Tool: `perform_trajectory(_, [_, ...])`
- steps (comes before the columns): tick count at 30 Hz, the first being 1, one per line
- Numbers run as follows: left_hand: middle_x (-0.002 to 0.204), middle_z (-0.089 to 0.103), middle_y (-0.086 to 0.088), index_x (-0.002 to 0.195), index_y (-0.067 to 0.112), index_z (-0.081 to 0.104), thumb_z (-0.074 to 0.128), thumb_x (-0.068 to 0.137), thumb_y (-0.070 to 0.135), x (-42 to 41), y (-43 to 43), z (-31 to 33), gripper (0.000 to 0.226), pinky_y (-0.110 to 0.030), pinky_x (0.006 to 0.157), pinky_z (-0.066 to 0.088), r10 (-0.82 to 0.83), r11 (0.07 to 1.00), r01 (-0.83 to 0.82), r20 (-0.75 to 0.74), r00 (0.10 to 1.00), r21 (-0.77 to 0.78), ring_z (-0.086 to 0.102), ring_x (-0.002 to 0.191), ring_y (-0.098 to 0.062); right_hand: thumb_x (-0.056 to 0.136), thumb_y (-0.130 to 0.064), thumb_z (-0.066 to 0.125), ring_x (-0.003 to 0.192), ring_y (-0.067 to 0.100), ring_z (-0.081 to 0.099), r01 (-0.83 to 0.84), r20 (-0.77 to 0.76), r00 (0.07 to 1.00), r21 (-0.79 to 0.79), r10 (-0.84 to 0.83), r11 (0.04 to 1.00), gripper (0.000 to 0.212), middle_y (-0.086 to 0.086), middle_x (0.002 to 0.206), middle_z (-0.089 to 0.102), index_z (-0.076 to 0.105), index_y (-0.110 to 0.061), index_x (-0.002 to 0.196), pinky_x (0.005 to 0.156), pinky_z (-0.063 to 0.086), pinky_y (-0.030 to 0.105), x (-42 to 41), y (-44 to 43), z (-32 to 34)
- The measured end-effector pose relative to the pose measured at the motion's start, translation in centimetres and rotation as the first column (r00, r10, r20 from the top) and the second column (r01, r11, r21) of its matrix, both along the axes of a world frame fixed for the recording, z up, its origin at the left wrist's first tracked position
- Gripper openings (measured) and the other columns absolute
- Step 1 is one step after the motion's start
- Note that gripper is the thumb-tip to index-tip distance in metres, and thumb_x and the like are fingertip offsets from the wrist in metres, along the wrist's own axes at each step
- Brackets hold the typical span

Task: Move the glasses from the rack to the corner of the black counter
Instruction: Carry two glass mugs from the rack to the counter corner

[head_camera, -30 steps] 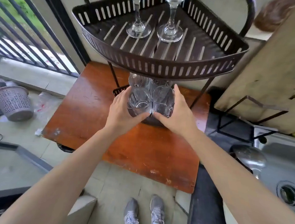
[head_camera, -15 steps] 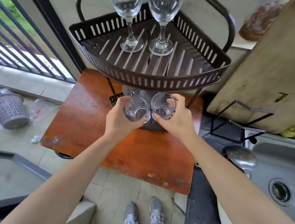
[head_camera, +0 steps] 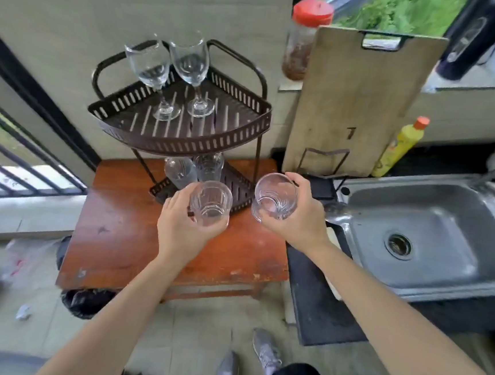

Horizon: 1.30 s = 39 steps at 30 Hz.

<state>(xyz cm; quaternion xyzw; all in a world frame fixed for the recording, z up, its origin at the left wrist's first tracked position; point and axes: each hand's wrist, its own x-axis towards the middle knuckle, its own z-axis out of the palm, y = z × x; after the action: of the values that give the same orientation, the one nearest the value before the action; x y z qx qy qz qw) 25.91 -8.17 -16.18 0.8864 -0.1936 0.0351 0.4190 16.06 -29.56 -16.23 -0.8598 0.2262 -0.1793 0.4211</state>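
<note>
The left hand [head_camera: 187,227] is wrapped around a clear tumbler [head_camera: 210,203], fingers curled under its base, and holds it above the wooden table [head_camera: 117,221], just in front of the rack's lower shelf [head_camera: 236,186]. The tumbler stands near upright, its mouth tipped slightly toward the camera. The right hand [head_camera: 293,218] grips a second tumbler [head_camera: 274,197], thumb on the near side and fingers behind the rim; this glass leans more, its long axis tilted so the open mouth faces up and toward the viewer. The two glasses are near each other but apart.

Behind them, two more tumblers [head_camera: 194,167] remain on the lower shelf, under the upper shelf [head_camera: 182,135], where two stemmed wine glasses [head_camera: 172,73] stand upright side by side.

To the right, the black counter [head_camera: 317,298] runs as a narrow strip between the table's edge and the steel sink [head_camera: 422,232]; its bare surface lies below the right forearm. A cutting board [head_camera: 355,107] leans against the wall behind the sink's left corner.
</note>
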Motion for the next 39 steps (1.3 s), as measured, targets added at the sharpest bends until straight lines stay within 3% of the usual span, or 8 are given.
perform_trajectory(7, [0.111,0.062,0.012,0.124,0.022,0.061,0.075,0.062,0.052,-5.3,-9.6,3.5,0.07,-0.022,0.087,0.037,-0.372,0.923,0.377,0.074,0.925,-0.073,0.058,0.107,-0.02,0.068,-0.043,0.091,0.099,0.01,0.07,0.354,0.05,0.935,-0.093,-0.35,0.931,0.079,-0.02,0.113,0.068,0.047,-0.037,0.133,0.084,0.056,0.03,-14.0,-4.1,4.7])
perform_trajectory(11, [0.101,0.055,0.03,0.114,0.044,0.053,0.082,0.064,0.045,-12.4,-17.5,7.3,0.058,-0.01,0.082,0.036,-0.618,0.762,0.632,0.134,0.775,-0.14,0.052,0.1,-0.009,0.069,-0.039,0.091,0.1,0.016,0.069,0.583,0.098,0.812,-0.105,-0.575,0.806,0.078,-0.016,0.115,0.065,0.047,-0.037,0.134,0.089,0.057,0.037,-25.0,-6.7,7.8])
perform_trajectory(16, [0.099,0.059,0.018,0.116,0.032,0.059,0.073,0.059,0.055,-24.7,-26.4,10.7,0.063,-0.034,0.087,0.047,-0.81,0.522,0.837,0.21,0.547,-0.166,0.057,0.1,-0.017,0.068,-0.048,0.086,0.101,0.014,0.07,0.808,0.197,0.586,-0.07,-0.786,0.585,0.079,-0.022,0.117,0.062,0.042,-0.045,0.133,0.091,0.057,0.039,-39.4,-8.1,9.8])
perform_trajectory(22, [0.103,0.053,0.034,0.124,0.032,0.057,0.079,0.059,0.052,-43.2,-34.1,10.5,0.072,-0.002,0.086,0.031,-0.936,0.247,0.951,0.209,0.284,-0.186,0.054,0.102,-0.009,0.061,-0.05,0.086,0.104,0.004,0.069,0.966,0.23,0.25,0.007,-0.941,0.258,0.079,-0.021,0.117,0.069,0.048,-0.045,0.129,0.092,0.057,0.039,-56.9,-9.0,8.2])
perform_trajectory(28, [0.104,0.051,0.038,0.124,0.038,0.055,0.077,0.058,0.054,-63.1,-40.5,11.2,0.072,-0.031,0.091,0.049,-0.968,0.044,0.982,0.236,0.088,-0.186,0.057,0.104,-0.011,0.06,-0.053,0.084,0.107,0.015,0.069,0.992,0.192,0.127,-0.05,-0.973,0.119,0.082,-0.02,0.116,0.069,0.042,-0.048,0.131,0.091,0.056,0.041,-74.9,-12.1,8.0])
perform_trajectory(31, [0.105,0.05,0.038,0.123,0.04,0.053,0.078,0.057,0.053,-71.4,-42.9,12.0,0.072,-0.027,0.09,0.046,-0.972,-0.036,0.983,0.234,0.006,-0.177,0.056,0.105,-0.009,0.062,-0.047,0.089,0.097,0.012,0.069,0.999,0.23,0.042,-0.033,-0.972,0.035,0.082,-0.021,0.112,0.067,0.046,-0.045,0.131,0.084,0.057,0.04,-82.7,-13.3,8.6])
perform_trajectory(36, [0.106,0.048,0.039,0.128,0.032,0.054,0.08,0.058,0.052,-82.4,-47.1,12.1,0.078,-0.014,0.089,0.036,-0.97,-0.13,0.98,0.223,-0.094,-0.152,0.053,0.106,-0.004,0.062,-0.047,0.089,0.104,0.007,0.069,0.998,0.218,-0.048,-0.027,-0.975,-0.055,0.084,-0.019,0.12,0.068,0.044,-0.045,0.133,0.09,0.057,0.035,-93.0,-15.5,8.4])
perform_trajectory(39, [0.107,0.046,0.038,0.13,0.029,0.054,0.089,0.062,0.038,-88.4,-50.2,11.3,0.076,-0.021,0.092,0.038,-0.967,-0.179,0.978,0.205,-0.154,-0.107,0.053,0.108,-0.008,0.062,-0.047,0.089,0.101,0.01,0.069,0.993,0.209,-0.108,-0.031,-0.972,-0.117,0.085,-0.019,0.121,0.068,0.045,-0.044,0.134,0.09,0.057,0.037,-98.3,-17.5,7.3])
